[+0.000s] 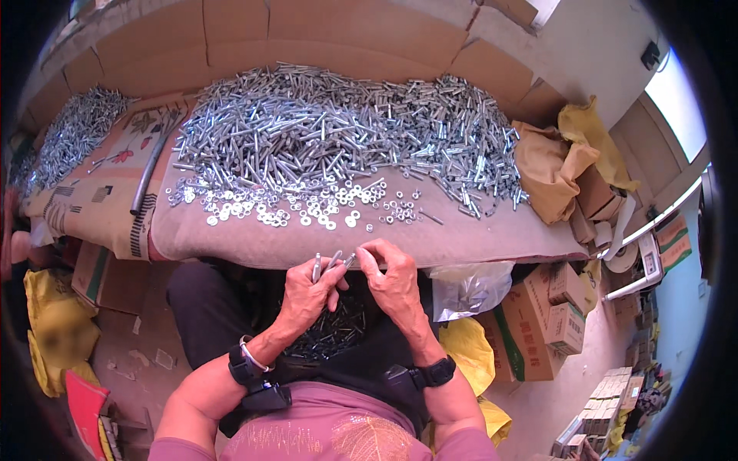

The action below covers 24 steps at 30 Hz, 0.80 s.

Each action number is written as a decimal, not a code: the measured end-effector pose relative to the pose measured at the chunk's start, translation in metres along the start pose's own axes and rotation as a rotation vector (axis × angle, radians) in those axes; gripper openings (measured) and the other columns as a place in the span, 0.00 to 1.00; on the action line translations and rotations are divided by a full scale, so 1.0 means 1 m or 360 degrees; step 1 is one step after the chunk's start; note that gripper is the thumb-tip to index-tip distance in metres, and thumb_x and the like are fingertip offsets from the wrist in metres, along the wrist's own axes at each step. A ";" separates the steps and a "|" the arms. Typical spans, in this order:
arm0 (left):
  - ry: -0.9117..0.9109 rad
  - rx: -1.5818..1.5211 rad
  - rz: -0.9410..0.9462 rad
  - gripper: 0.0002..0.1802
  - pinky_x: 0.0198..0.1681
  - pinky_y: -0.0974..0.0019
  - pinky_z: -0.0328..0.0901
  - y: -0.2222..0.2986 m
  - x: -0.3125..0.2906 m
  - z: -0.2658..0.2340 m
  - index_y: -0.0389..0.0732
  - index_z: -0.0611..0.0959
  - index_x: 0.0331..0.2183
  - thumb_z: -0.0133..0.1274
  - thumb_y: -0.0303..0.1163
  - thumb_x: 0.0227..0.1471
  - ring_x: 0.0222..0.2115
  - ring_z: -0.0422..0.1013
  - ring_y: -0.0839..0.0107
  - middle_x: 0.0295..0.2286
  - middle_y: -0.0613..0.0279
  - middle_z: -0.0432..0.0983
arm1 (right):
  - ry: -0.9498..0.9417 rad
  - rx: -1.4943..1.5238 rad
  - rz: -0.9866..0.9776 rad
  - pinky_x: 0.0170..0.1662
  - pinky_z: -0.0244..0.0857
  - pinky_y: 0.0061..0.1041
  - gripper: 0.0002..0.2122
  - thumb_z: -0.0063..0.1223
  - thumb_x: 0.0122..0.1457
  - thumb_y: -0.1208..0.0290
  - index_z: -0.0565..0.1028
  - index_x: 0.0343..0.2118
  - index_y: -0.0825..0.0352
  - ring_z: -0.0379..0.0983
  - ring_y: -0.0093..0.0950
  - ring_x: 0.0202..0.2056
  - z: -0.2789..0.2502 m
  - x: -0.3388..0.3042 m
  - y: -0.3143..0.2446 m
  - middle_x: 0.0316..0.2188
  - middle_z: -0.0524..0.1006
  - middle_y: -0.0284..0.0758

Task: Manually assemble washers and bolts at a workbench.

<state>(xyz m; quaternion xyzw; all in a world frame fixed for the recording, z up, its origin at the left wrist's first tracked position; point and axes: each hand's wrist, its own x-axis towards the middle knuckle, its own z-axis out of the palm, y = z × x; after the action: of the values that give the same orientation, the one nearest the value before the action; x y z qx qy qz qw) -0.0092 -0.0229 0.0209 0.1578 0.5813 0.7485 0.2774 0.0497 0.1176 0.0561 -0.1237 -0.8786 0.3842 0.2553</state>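
My left hand (pixel 304 298) is closed around several silver metal bolts (pixel 317 266), their ends sticking up past the thumb and fingers. Close beside it, my right hand (pixel 394 278) has its thumb and forefinger bent together at the tip of one of these bolts. Whatever small piece lies in that pinch is hidden. Both hands are above my lap, just in front of the padded bench (pixel 246 244). Loose washers and nuts (pixel 307 206) are scattered on the bench beyond them. Below the hands, a heap of darker bolts (pixel 338 329) lies at my lap.
A large pile of silver bolts (pixel 330 127) covers the back of the bench; another heap (pixel 77 134) is at far left. A metal tube (pixel 152 165) lies between them. Brown sacks (pixel 546 165), a clear plastic bag (pixel 470 288) and cardboard boxes (pixel 530 330) stand at right.
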 end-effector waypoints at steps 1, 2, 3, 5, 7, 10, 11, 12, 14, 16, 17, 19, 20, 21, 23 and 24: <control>0.0001 -0.0003 0.0005 0.11 0.12 0.80 0.55 0.001 0.000 0.000 0.31 0.78 0.33 0.51 0.30 0.54 0.11 0.64 0.82 0.20 0.61 0.75 | -0.0053 0.0178 0.0127 0.29 0.66 0.27 0.07 0.51 0.55 0.70 0.75 0.29 0.69 0.74 0.29 0.24 0.000 0.001 0.000 0.23 0.76 0.37; -0.0005 -0.0010 0.0007 0.11 0.12 0.80 0.55 0.001 0.000 0.000 0.31 0.78 0.34 0.51 0.31 0.54 0.11 0.65 0.82 0.20 0.61 0.75 | -0.0054 0.0176 0.0122 0.29 0.66 0.27 0.07 0.51 0.55 0.70 0.75 0.29 0.69 0.74 0.29 0.24 0.000 0.001 0.002 0.23 0.76 0.37; -0.0014 -0.0015 0.0009 0.11 0.12 0.80 0.55 0.002 -0.001 0.001 0.31 0.78 0.34 0.51 0.31 0.54 0.11 0.65 0.82 0.20 0.61 0.75 | -0.0113 0.0355 0.0229 0.30 0.66 0.24 0.07 0.51 0.56 0.70 0.75 0.30 0.70 0.73 0.24 0.26 0.000 0.001 0.005 0.24 0.76 0.35; -0.0020 0.0000 0.0006 0.11 0.12 0.80 0.55 0.003 -0.001 0.000 0.31 0.78 0.34 0.51 0.31 0.54 0.11 0.65 0.82 0.20 0.61 0.75 | -0.0171 0.0533 0.0334 0.31 0.66 0.20 0.07 0.51 0.56 0.71 0.75 0.31 0.71 0.73 0.18 0.28 0.000 0.002 0.008 0.25 0.76 0.32; -0.0023 0.0016 -0.0003 0.11 0.12 0.80 0.56 0.003 -0.002 0.001 0.31 0.78 0.34 0.51 0.31 0.54 0.12 0.65 0.82 0.20 0.61 0.75 | -0.0194 0.0620 0.0363 0.28 0.64 0.18 0.09 0.53 0.56 0.68 0.75 0.29 0.70 0.70 0.16 0.25 0.000 0.002 0.010 0.22 0.75 0.29; -0.0022 0.0116 0.0046 0.11 0.13 0.80 0.56 0.001 -0.002 0.002 0.32 0.78 0.34 0.51 0.31 0.54 0.12 0.64 0.83 0.20 0.63 0.75 | -0.0161 0.0301 0.0454 0.26 0.61 0.17 0.11 0.55 0.55 0.65 0.74 0.26 0.70 0.67 0.15 0.22 0.001 0.002 0.008 0.18 0.74 0.27; 0.0002 0.0151 0.0060 0.11 0.13 0.79 0.56 0.000 -0.002 0.003 0.33 0.79 0.34 0.51 0.32 0.54 0.12 0.64 0.84 0.19 0.65 0.74 | -0.0162 0.0302 0.0459 0.26 0.61 0.17 0.11 0.55 0.55 0.65 0.74 0.26 0.70 0.67 0.15 0.22 0.002 0.003 0.006 0.18 0.74 0.27; 0.0024 0.0187 0.0074 0.10 0.13 0.79 0.57 -0.001 -0.003 0.003 0.34 0.79 0.34 0.51 0.32 0.54 0.12 0.63 0.85 0.18 0.67 0.73 | -0.0107 0.0152 0.0433 0.23 0.60 0.20 0.13 0.56 0.54 0.63 0.74 0.24 0.70 0.65 0.16 0.19 0.003 0.003 0.002 0.15 0.72 0.28; 0.0023 0.0216 0.0083 0.10 0.14 0.79 0.57 0.000 -0.002 0.004 0.33 0.79 0.34 0.50 0.31 0.54 0.13 0.63 0.85 0.19 0.66 0.73 | -0.0053 0.0005 0.0418 0.20 0.59 0.23 0.15 0.57 0.53 0.60 0.73 0.22 0.70 0.64 0.17 0.16 0.006 0.005 0.004 0.12 0.70 0.29; 0.0012 0.0247 0.0095 0.10 0.14 0.80 0.57 0.002 -0.003 0.008 0.32 0.78 0.35 0.50 0.30 0.54 0.13 0.64 0.84 0.19 0.66 0.74 | -0.0114 0.0041 0.0489 0.22 0.62 0.24 0.17 0.53 0.55 0.57 0.74 0.26 0.70 0.67 0.19 0.18 0.009 0.009 0.013 0.17 0.74 0.32; -0.0029 0.0274 0.0119 0.10 0.14 0.80 0.57 0.003 -0.005 0.013 0.33 0.79 0.35 0.50 0.29 0.54 0.13 0.63 0.85 0.19 0.66 0.74 | -0.0110 0.0044 0.0499 0.22 0.62 0.24 0.17 0.53 0.55 0.57 0.74 0.26 0.70 0.67 0.19 0.18 0.016 0.011 0.016 0.17 0.74 0.32; -0.0092 0.0270 0.0193 0.09 0.14 0.79 0.57 0.000 -0.006 0.022 0.34 0.79 0.35 0.49 0.29 0.55 0.13 0.63 0.85 0.20 0.67 0.73 | 0.0049 0.0976 0.0566 0.28 0.66 0.26 0.20 0.47 0.58 0.54 0.74 0.33 0.71 0.71 0.24 0.24 0.030 0.016 0.013 0.24 0.77 0.36; -0.0030 0.0255 0.0202 0.09 0.14 0.79 0.57 0.002 -0.006 0.024 0.34 0.79 0.34 0.49 0.28 0.55 0.13 0.63 0.85 0.20 0.67 0.73 | -0.0155 0.1128 0.0610 0.39 0.65 0.24 0.27 0.38 0.61 0.48 0.70 0.44 0.74 0.71 0.26 0.37 0.026 0.014 0.011 0.37 0.75 0.41; 0.0033 0.0237 0.0216 0.08 0.14 0.79 0.57 0.003 -0.005 0.025 0.34 0.79 0.34 0.49 0.28 0.55 0.13 0.63 0.85 0.20 0.68 0.73 | -0.0151 0.1128 0.0612 0.39 0.65 0.24 0.27 0.38 0.61 0.48 0.70 0.44 0.74 0.71 0.26 0.37 0.028 0.012 0.006 0.37 0.75 0.41; 0.0151 0.0160 0.0216 0.08 0.14 0.79 0.56 -0.004 0.000 0.014 0.33 0.79 0.34 0.49 0.28 0.55 0.13 0.63 0.85 0.20 0.68 0.73 | -0.0142 0.1716 0.0730 0.47 0.62 0.27 0.31 0.35 0.61 0.47 0.63 0.52 0.76 0.68 0.31 0.46 0.036 0.003 -0.006 0.45 0.70 0.47; 0.0189 0.0161 0.0234 0.09 0.14 0.79 0.56 -0.002 0.001 0.008 0.33 0.79 0.34 0.49 0.29 0.55 0.13 0.63 0.85 0.20 0.67 0.73 | -0.0279 0.1576 0.0704 0.53 0.59 0.30 0.32 0.34 0.62 0.48 0.57 0.55 0.78 0.65 0.33 0.50 0.033 0.000 -0.011 0.52 0.64 0.49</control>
<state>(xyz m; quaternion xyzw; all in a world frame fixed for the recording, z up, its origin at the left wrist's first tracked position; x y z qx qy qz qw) -0.0052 -0.0157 0.0213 0.1692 0.6205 0.7447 0.1784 0.0319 0.0901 0.0452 -0.1381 -0.5637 0.8052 0.1219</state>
